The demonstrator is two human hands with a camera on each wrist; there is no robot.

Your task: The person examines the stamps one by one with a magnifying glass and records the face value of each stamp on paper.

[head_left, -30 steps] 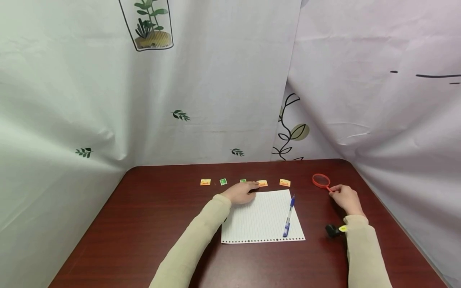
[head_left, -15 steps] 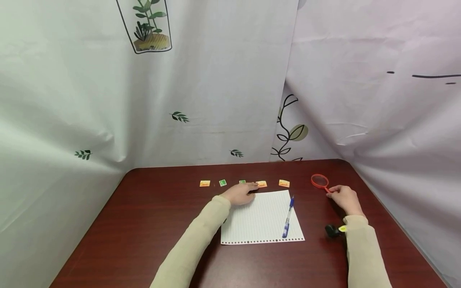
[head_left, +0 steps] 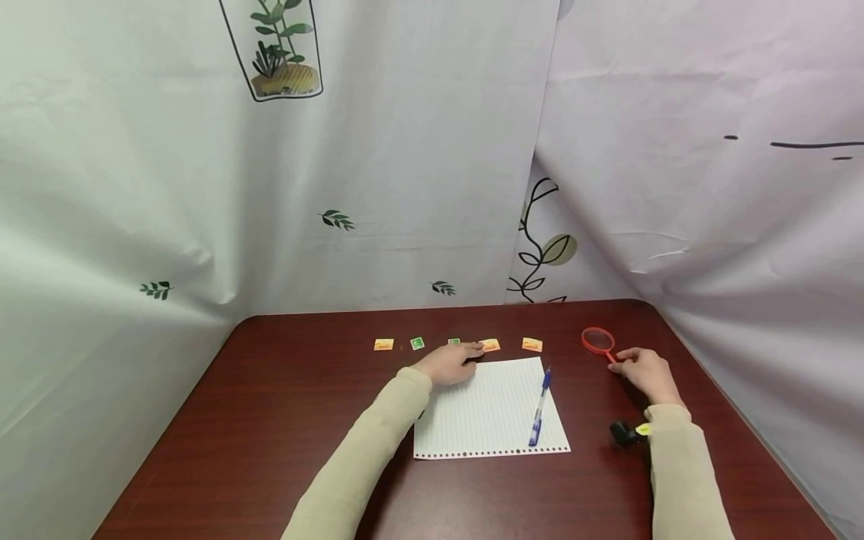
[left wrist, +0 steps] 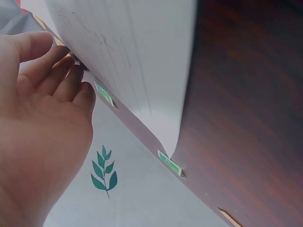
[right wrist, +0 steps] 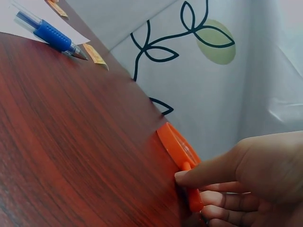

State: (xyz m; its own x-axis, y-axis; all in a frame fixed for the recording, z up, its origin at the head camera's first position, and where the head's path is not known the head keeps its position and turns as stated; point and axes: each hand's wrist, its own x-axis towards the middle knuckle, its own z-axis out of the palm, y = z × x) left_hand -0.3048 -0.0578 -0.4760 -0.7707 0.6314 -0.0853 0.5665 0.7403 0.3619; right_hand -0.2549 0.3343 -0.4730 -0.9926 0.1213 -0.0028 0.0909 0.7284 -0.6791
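Observation:
My left hand (head_left: 447, 364) lies across the upper left of a lined paper sheet (head_left: 493, 412), its fingertips right at an orange stamp (head_left: 491, 345). A green stamp (head_left: 454, 341) shows just behind that hand. In the left wrist view the fingers are loosely bent, the thumb apart from them. Over at the right, my right hand (head_left: 648, 373) pinches the handle of a red magnifying glass (head_left: 598, 341). The right wrist view shows the thumb on the handle (right wrist: 194, 198), with the round rim (right wrist: 175, 144) close to the tabletop.
A blue pen (head_left: 539, 409) lies on the sheet's right side. More stamps line the back: an orange one (head_left: 383, 344) and a green one (head_left: 417, 343) to the left, another orange stamp (head_left: 532, 344) to the right. A white printed curtain (head_left: 405, 150) hangs behind the brown table (head_left: 270, 420).
The magnifying glass has shifted slightly leftward in the right hand's pinch. The left hand stays in place. The whole head view has shifted a little.

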